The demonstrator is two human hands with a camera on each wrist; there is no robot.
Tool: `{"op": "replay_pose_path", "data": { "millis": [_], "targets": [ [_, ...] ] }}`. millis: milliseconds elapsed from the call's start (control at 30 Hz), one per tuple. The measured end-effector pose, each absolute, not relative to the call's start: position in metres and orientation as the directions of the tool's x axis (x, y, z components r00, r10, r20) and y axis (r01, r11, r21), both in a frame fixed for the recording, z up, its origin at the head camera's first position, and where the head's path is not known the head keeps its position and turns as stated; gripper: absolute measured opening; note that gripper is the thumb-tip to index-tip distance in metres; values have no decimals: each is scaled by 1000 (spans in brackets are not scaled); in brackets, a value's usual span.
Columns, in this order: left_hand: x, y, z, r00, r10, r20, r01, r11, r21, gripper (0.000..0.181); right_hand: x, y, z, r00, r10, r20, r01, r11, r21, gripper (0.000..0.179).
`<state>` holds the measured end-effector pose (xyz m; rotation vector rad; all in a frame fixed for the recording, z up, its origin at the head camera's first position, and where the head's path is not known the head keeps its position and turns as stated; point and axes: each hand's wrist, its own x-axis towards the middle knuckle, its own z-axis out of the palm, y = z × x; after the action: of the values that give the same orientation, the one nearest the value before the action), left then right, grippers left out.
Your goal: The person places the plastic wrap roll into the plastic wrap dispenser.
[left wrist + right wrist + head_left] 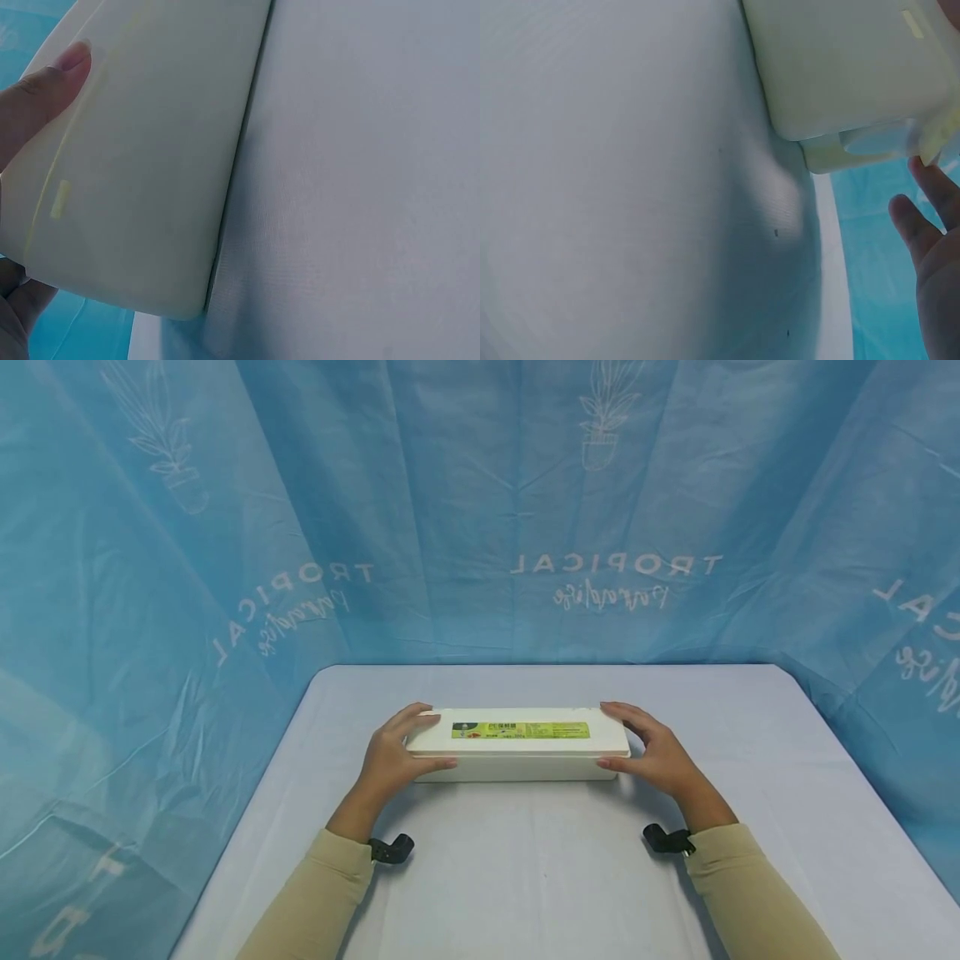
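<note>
A long white lidded box (517, 768) lies crosswise on the table, a green-yellow printed label (521, 731) on its top. Around its left end, my left hand (392, 750) grips it, with the thumb on the front side and fingers at the back edge. My right hand (654, 755) holds the opposite end in the same way. In the left wrist view, the left thumb (64, 75) presses the box's pale side. A translucent strip (877, 137) shows at the box's end in the right wrist view, close to the right fingers (934, 187).
A white cloth (525, 868) covers the table, which has rounded far corners. Blue printed curtains (465, 510) enclose it at the back and sides. Each wrist wears a small black camera; the left one (393, 849) stands just above the cloth.
</note>
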<state>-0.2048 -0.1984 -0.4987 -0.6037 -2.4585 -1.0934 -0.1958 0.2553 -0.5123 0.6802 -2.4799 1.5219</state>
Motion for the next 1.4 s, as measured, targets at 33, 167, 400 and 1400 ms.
{"op": "replay_pose_path", "data": {
  "millis": [33,167,400,1400],
  "targets": [
    [-205,-199,-499,-830,233,507,531,606,591,82,-195,254,-512,-888,-293,355,-449,388,-805,90],
    [-206,-200,-500,-814,250,525,552,617,561,82,-190,249,-508,-890,-280,361,-449,392,-803,90],
    [-204,-201,-500,-806,260,531,560,625,544,82,-178,240,-488,-872,-301,386,-479,364,-799,87],
    [-201,-208,-507,-769,273,578,606,601,521,85,-179,236,-493,-859,-324,398,-498,340,-798,89]
  ]
}}
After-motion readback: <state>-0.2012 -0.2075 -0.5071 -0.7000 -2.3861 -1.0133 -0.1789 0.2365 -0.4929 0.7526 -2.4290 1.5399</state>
